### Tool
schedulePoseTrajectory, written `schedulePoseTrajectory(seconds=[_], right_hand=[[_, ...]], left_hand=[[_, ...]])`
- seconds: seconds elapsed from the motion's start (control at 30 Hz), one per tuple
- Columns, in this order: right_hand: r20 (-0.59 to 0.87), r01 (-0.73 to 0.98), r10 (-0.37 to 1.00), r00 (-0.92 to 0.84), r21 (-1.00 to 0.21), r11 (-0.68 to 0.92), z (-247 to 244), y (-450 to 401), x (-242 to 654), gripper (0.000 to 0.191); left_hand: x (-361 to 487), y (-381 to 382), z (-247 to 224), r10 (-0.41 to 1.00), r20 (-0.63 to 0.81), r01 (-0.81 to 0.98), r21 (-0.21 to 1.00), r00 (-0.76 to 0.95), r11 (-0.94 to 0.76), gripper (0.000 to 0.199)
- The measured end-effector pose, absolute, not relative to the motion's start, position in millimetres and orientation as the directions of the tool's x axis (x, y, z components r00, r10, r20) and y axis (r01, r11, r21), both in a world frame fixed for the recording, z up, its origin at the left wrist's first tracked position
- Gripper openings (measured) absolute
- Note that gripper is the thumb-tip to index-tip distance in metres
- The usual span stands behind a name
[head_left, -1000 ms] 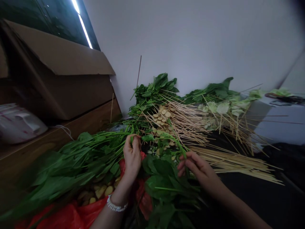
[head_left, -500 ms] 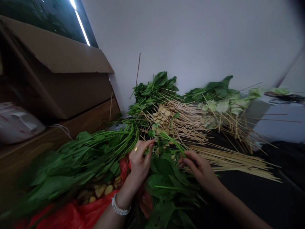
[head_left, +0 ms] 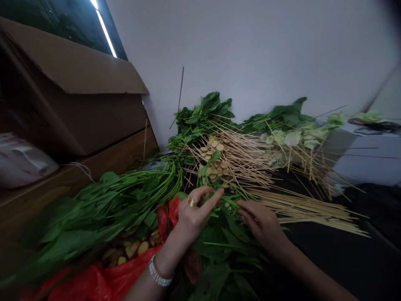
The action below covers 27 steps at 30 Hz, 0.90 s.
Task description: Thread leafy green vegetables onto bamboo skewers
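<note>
My right hand (head_left: 263, 225) has its fingers closed on thin green stems (head_left: 230, 202) above a pile of dark leafy greens (head_left: 216, 238). Opposite it, my left hand (head_left: 196, 213), with a ring and a beaded bracelet, has thumb and forefinger around the other end of the leafy sprig; its exact grip is partly hidden. A leaf (head_left: 213, 158) sticks up just beyond those fingertips. Behind both hands lie potato slices (head_left: 214, 171) on wooden skewers (head_left: 244, 156).
Left are long-stemmed greens (head_left: 115, 205) and a red plastic bag (head_left: 106, 276) with potato slices (head_left: 136, 248). Bare skewers (head_left: 310, 209) lie at right, skewered pale leaves (head_left: 293, 139) behind. A cardboard box (head_left: 81, 113) sits on a wooden surface (head_left: 103, 169) by the wall.
My left hand has shifted slightly right, towards the right hand, and its thumb now points forward. The sprig between the hands has changed position, with a leaf now over the potato slices.
</note>
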State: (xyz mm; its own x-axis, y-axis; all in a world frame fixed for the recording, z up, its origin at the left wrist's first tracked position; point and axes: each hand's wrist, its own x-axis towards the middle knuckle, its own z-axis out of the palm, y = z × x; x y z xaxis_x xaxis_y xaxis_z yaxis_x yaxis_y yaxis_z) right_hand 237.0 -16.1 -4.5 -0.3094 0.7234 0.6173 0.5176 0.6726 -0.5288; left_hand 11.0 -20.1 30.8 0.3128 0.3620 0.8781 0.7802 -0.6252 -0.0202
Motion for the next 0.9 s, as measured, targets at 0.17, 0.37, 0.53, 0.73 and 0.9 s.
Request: schedulePoseTrajectory(seconds=[0.17, 0.37, 0.53, 0.73, 0.9], right_hand=[[0.630, 0.544, 0.695, -0.346, -0.469, 0.696, -0.4, -19.6, 236.1, 0.025], [0.642, 0.521, 0.675, -0.363, -0.461, 0.718, 2.8, -21.6, 235.1, 0.024], [0.619, 0.525, 0.664, -0.419, -0.431, 0.734, 5.2, -26.6, 230.8, 0.026], [0.617, 0.483, 0.705, -0.351, -0.526, 0.700, 8.0, -22.6, 232.9, 0.025], [0.522, 0.420, 0.844, -0.122, -0.744, 0.520, 6.6, -6.1, 248.1, 0.025]], left_hand=[[11.1, -20.5, 39.5, 0.460, 0.692, 0.737, -0.154, 0.556, -0.659, 0.043], [8.5, -15.4, 41.3, 0.465, 0.625, 0.702, -0.193, 0.627, -0.686, 0.028], [12.1, -14.3, 37.3, 0.480, 0.636, 0.714, -0.165, 0.605, -0.681, 0.022], [9.3, -9.0, 39.0, 0.604, 0.715, 0.709, 0.217, 0.353, -0.671, 0.018], [-16.2, 0.1, 47.8, 0.631, 0.762, 0.650, 0.556, -0.147, -0.519, 0.022]])
